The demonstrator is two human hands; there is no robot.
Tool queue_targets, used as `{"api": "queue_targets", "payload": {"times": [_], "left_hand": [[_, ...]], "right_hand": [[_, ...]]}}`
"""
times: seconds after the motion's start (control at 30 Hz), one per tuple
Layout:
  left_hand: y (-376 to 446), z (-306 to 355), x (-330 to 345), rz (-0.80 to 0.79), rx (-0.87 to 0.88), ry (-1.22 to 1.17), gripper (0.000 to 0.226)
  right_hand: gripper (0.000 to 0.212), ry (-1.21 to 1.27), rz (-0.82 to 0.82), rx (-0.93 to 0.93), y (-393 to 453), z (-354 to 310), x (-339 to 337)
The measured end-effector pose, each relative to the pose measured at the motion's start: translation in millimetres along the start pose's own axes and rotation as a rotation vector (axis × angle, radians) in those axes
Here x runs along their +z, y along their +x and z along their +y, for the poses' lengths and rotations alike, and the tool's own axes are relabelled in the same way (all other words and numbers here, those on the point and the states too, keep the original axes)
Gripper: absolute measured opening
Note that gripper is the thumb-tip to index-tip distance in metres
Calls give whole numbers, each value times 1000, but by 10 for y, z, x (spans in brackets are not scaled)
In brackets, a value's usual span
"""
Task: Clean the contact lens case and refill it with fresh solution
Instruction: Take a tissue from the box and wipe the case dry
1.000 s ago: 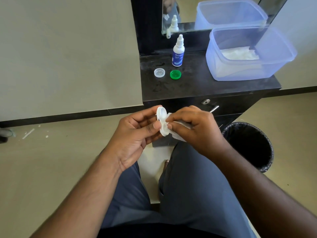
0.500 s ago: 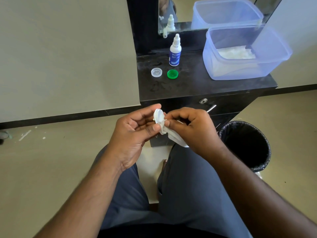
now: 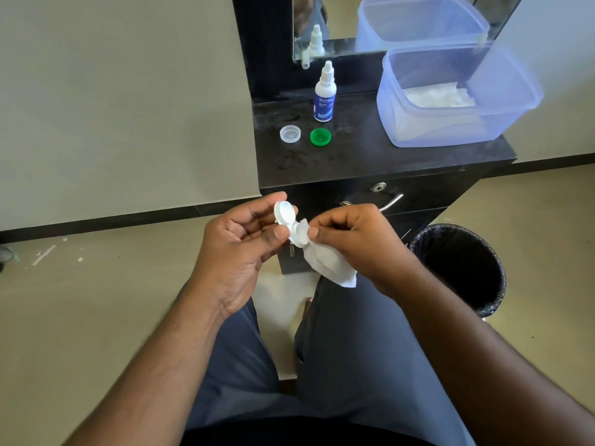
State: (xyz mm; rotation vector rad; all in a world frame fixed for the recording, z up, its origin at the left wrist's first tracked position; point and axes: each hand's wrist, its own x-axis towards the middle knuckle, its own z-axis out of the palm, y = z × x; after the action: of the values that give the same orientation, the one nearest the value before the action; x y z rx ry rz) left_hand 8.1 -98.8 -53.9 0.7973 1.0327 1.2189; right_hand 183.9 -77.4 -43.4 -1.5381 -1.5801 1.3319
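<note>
Lens case [image 3: 291, 225] pinched in left hand [image 3: 238, 252], tissue [image 3: 328, 262] in right hand's [image 3: 357, 243] pinch (over lap) — black cabinet [image 3: 370, 156] ahead

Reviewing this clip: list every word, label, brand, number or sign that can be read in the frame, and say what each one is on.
Bottle, blue label: a top line that may read "MULTISOL", too blurred to be sure; the smaller print below it is unreadable.
Bottle's reflection in the mirror: no label shows.
Clear cap, green cap, case, tub, bin: no text visible.
</note>
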Motion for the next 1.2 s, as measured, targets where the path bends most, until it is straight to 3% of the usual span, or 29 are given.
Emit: {"api": "queue_targets", "payload": {"times": [0.23,0.37,0.43,0.6,0.77,0.93,1.2], "left_hand": [[16,-25,45,22,-78,-171,41],[33,-8,18,86,-110,-261,41],[36,-11,29,94,-126,-283,41],[21,0,46,78,-182,-287,38],[-1,7,55,76,-179,-187,41],[-32,-2,88,98,-127,-174,40],[-68,-25,119,94,-51,-122,42]], "right_hand": [[14,427,74,-10,-56,35,112],[16,469,88,-13,-126,103,148],[16,403,135,-75,-148,84,156],[12,-137,292,-421,-170,101,149],[9,-330,310,-659,-178,83,149],[11,-421,319,-663,-185,157,84],[9,-267,334,-622,-185,72,142]]}}
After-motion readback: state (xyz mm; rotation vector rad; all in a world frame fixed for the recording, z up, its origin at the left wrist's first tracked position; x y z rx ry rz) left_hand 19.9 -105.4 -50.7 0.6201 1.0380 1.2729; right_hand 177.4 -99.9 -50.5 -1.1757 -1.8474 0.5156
